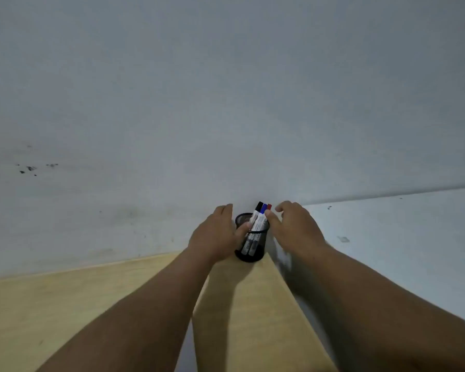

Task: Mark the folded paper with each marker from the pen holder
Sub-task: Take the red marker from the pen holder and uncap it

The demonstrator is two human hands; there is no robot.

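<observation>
A black mesh pen holder (253, 254) stands on the wooden table in the corner where two walls meet. Three markers lean in it, with a black cap (259, 206), a blue cap (265, 208) and a red cap (269, 206). My left hand (214, 234) grips the holder from the left, thumb curled round its front. My right hand (293, 226) is at the markers from the right: its thumb touches their white barrels just below the caps, and its fingers arch behind the red cap without closing on it. No folded paper is in view.
The light wooden table (65, 304) runs along a pale wall (172, 130) with dark scuffs at the left. A second white wall (400, 237) borders the table's right side. A narrow pale gap (186, 350) splits the tabletop near the bottom.
</observation>
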